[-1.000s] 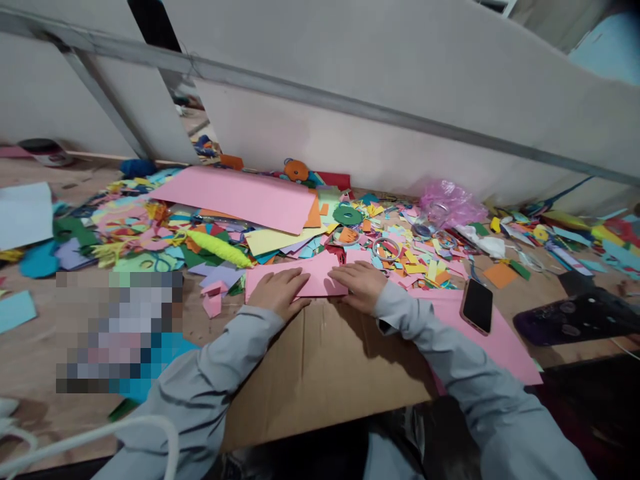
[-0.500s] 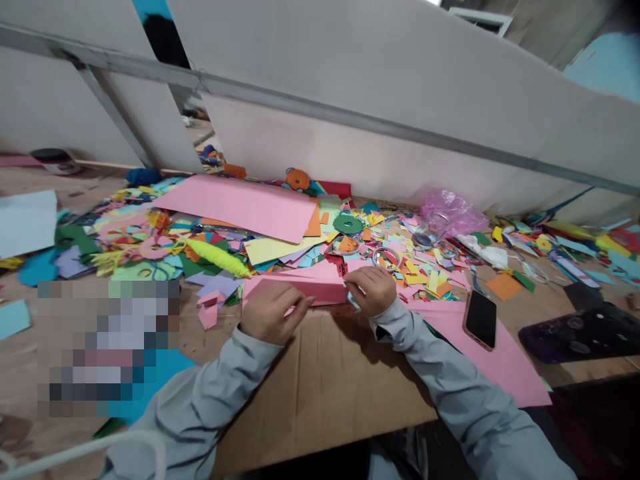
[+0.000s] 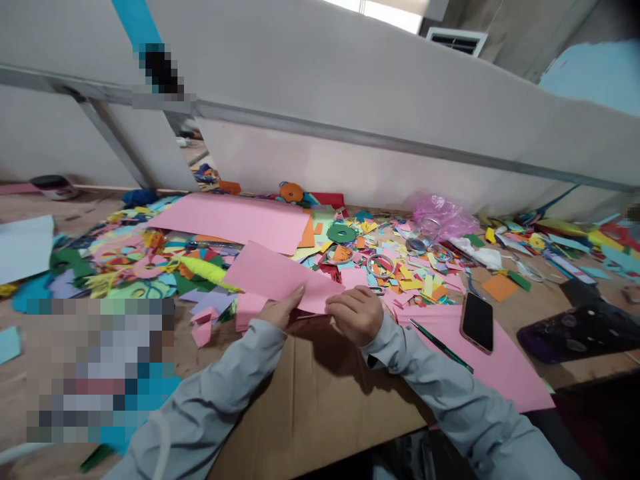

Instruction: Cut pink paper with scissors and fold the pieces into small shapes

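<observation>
Both my hands hold a pink sheet of paper (image 3: 280, 272), raised and tilted above the near edge of the scrap pile. My left hand (image 3: 281, 309) grips its lower left part, thumb on the face towards me. At its lower right edge, the fingers of my right hand (image 3: 356, 313) are pinched together on the paper. Another pink paper piece (image 3: 246, 308) lies beneath, partly hidden by the sheet and my left hand. Under my wrists is a brown cardboard sheet (image 3: 310, 400).
Several colored paper scraps cover the table's far side, with a tape roll (image 3: 381, 265) and a large pink sheet (image 3: 230, 220). On the right, a phone (image 3: 477, 322) and a green pen (image 3: 440, 345) lie on pink paper. A white partition (image 3: 320, 160) stands behind.
The pink sheet has been lifted and turned, its broad face now showing. My left hand now has its thumb over the sheet. The green pen shows more fully beside my right forearm.
</observation>
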Motion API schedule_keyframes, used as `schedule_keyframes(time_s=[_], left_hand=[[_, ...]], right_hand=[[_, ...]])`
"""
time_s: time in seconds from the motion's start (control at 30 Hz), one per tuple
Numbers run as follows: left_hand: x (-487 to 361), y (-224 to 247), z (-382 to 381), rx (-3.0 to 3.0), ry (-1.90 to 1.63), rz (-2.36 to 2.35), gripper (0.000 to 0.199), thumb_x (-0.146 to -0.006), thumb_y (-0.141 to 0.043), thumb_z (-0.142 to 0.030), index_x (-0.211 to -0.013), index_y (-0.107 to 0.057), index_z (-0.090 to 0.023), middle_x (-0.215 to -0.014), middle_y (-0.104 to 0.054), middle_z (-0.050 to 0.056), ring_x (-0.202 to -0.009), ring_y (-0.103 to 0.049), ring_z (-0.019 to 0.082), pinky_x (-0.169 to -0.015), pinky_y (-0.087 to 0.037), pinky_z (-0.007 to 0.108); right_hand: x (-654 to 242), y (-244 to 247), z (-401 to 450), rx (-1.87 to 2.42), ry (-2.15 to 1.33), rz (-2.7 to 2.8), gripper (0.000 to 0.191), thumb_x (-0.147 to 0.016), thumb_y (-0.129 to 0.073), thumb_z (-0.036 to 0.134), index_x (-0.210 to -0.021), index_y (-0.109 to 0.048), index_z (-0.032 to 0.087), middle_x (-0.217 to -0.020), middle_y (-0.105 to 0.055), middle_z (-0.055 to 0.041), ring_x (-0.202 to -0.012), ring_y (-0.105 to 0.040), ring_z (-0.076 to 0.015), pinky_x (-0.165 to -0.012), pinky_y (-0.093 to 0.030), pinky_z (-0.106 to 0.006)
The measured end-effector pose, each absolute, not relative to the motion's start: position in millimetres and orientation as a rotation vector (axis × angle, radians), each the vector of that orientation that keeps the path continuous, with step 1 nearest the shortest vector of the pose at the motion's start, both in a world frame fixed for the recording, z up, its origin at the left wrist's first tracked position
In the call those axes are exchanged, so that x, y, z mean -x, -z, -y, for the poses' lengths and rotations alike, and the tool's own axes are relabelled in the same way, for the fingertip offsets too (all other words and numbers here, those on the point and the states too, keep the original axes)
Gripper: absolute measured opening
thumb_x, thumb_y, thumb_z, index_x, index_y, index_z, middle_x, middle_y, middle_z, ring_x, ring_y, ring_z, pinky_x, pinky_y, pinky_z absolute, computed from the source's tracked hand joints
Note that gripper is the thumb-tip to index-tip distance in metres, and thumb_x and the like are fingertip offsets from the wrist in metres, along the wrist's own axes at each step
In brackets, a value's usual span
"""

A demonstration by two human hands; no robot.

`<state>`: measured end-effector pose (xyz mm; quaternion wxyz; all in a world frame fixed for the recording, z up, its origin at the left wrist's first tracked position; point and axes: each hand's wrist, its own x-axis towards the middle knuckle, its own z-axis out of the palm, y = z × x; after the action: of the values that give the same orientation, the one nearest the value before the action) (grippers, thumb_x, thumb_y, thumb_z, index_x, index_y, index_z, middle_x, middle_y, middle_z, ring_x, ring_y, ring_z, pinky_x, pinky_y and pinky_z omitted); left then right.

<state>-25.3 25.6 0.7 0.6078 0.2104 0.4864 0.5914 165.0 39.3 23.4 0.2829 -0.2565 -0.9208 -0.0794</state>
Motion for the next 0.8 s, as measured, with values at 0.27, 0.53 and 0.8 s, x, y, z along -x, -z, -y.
schedule_keyframes(time_s=[0.27,0.53,0.8], left_hand=[[31.0,-3.0,-27.2,-0.435,-1.421,-1.183,0.042,-0.050,-0.083,-0.022,-0.085,-0.060,-0.017,-0.065,-0.068,0.000,-0.053,-0.064,0.017,-0.046,-0.056,0.029],[38.5,-0.7,-20.6,-0.696,-1.291,-1.338,0.031,-0.061,-0.073,-0.042,-0.065,-0.059,-0.015,-0.035,-0.055,-0.002,-0.025,-0.046,0.013,-0.024,-0.037,0.023],[39.7,1.7,-21.4,-0.866,-1.248,-1.351,0.042,-0.068,-0.063,-0.050,-0.045,-0.055,-0.017,-0.029,-0.048,0.001,-0.024,-0.039,0.010,-0.027,-0.028,0.022]], right_hand=[[-219.8,-43.8,-86.1,1.251,0.120,2.169,0.021,-0.087,-0.045,0.027,-0.093,-0.065,0.019,-0.091,-0.069,-0.0069,-0.087,-0.061,-0.0197,-0.080,-0.041,-0.031],[-250.4,-30.2,-108.7,1.683,-0.167,2.339,0.015,-0.080,-0.056,0.028,-0.089,-0.067,0.021,-0.084,-0.067,-0.0033,-0.078,-0.060,-0.0166,-0.064,-0.042,-0.025],[-234.6,-26.1,-101.0,1.373,-0.107,2.765,0.025,-0.076,-0.062,0.024,-0.100,-0.061,0.017,-0.098,-0.062,-0.0081,-0.089,-0.057,-0.0193,-0.075,-0.041,-0.028]])
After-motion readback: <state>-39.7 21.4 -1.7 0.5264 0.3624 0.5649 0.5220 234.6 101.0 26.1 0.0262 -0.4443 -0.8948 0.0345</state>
